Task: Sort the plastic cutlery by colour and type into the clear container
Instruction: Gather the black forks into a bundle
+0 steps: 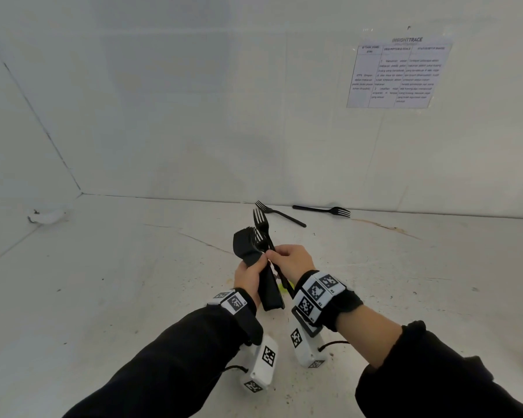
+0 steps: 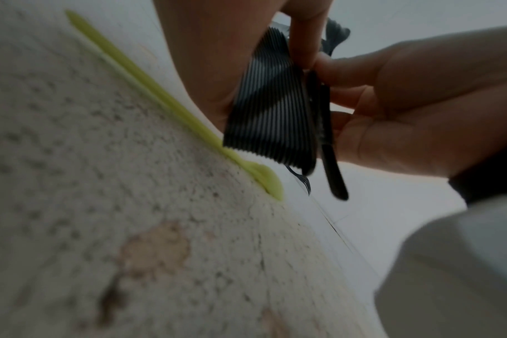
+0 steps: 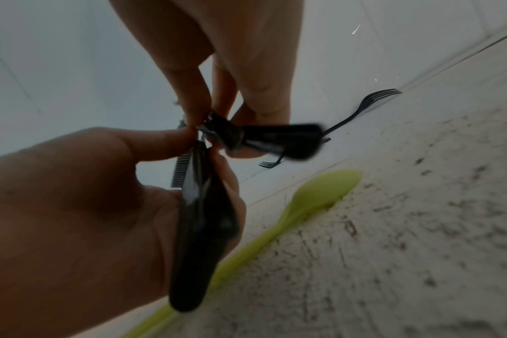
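My left hand (image 1: pixel 249 274) grips a thick stack of black plastic forks (image 1: pixel 246 245) upright above the table. Against its right side, my right hand (image 1: pixel 286 257) pinches a single black fork (image 1: pixel 261 221), tines up. From the left wrist view the stack (image 2: pixel 272 103) shows its ribbed handle edges, with the single fork's handle (image 2: pixel 333 164) beside it. In the right wrist view my right hand (image 3: pixel 217 109) reaches down to the stack (image 3: pixel 203 228). A green spoon (image 3: pixel 319 194) lies on the table under both hands. No clear container is in view.
Two more black forks (image 1: pixel 280 214) (image 1: pixel 323 210) lie on the table near the back wall. The worn white table (image 1: pixel 133 282) is boxed in by white walls at the back and left. A printed sheet (image 1: pixel 399 73) hangs on the back wall. A crumpled white scrap (image 1: pixel 47 215) sits far left.
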`<state>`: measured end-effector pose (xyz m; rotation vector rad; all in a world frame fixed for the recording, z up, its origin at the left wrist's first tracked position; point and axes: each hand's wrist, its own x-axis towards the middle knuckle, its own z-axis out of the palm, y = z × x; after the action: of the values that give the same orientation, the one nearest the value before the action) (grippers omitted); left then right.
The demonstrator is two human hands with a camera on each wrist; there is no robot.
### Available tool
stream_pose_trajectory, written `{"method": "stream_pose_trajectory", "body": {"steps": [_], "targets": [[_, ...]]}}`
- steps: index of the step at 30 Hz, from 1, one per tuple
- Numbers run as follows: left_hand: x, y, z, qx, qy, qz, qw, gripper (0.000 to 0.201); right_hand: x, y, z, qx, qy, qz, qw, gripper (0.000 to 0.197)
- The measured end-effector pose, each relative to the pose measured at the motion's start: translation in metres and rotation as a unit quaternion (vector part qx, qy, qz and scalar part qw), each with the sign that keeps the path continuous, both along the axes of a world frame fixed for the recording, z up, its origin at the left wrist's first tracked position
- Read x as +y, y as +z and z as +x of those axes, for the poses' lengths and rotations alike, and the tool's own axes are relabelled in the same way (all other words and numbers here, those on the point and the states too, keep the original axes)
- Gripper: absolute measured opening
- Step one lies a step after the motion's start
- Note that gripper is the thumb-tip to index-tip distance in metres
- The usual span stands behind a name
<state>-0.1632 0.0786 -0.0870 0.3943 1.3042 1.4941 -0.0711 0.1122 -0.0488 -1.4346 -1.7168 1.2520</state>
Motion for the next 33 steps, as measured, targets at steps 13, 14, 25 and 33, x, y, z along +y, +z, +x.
{"method": "stream_pose_trajectory", "body": {"steps": [13, 14, 25, 33], "targets": [[0.000, 0.002, 0.006, -0.013, 0.001, -0.001, 1.000, 0.029, 0.009, -0.001, 0.005, 0.035, -0.010, -0.036, 0.999, 0.005], [0.000, 0.003, 0.006, -0.024, -0.008, -0.002, 1.000, 0.029, 0.009, -0.001, 0.004, 0.036, -0.012, -0.038, 0.999, 0.005], [-0.001, -0.003, 0.004, -0.021, -0.006, -0.005, 1.000, 0.008, -0.001, 0.007, 0.004, 0.043, -0.007, -0.036, 0.998, 0.026], [0.008, 0.006, 0.007, -0.029, 0.030, -0.010, 0.999, 0.029, -0.008, 0.008, 0.001, -0.049, -0.010, 0.018, 0.999, 0.030]]}}
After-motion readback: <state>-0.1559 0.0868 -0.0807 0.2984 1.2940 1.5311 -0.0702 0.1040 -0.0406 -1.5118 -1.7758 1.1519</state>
